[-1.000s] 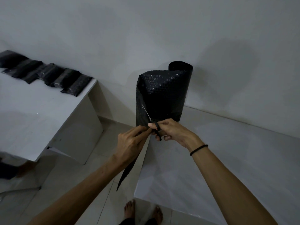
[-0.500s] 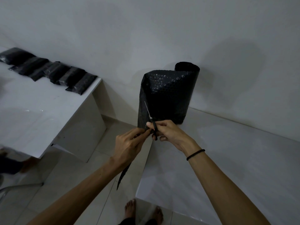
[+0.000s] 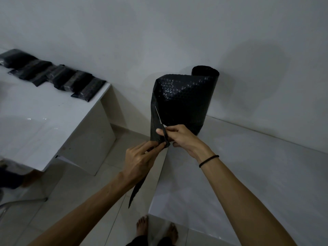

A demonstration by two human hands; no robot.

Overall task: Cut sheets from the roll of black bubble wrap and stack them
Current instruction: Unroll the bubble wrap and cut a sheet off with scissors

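Observation:
A roll of black bubble wrap point(image 3: 184, 100) stands upright at the far left corner of the white table point(image 3: 257, 174), against the wall. Its loose sheet hangs off the table's left edge. My right hand point(image 3: 179, 137) grips black-handled scissors point(image 3: 160, 121), blades pointing up into the sheet's lower part. My left hand point(image 3: 142, 160) pinches the sheet's lower edge just below the scissors, and a strip of wrap point(image 3: 136, 190) dangles under it. Several cut black sheets point(image 3: 58, 77) lie overlapping in a row on another white table point(image 3: 44, 125) at the left.
A gap of tiled floor point(image 3: 99, 189) separates the two tables. My bare feet point(image 3: 156, 229) show at the bottom. A white wall stands right behind the roll. A dark object point(image 3: 8, 178) sits at the far left edge.
The scissors' blades have advanced a little up the sheet. My left hand still holds the lower edge. The view has shifted slightly.

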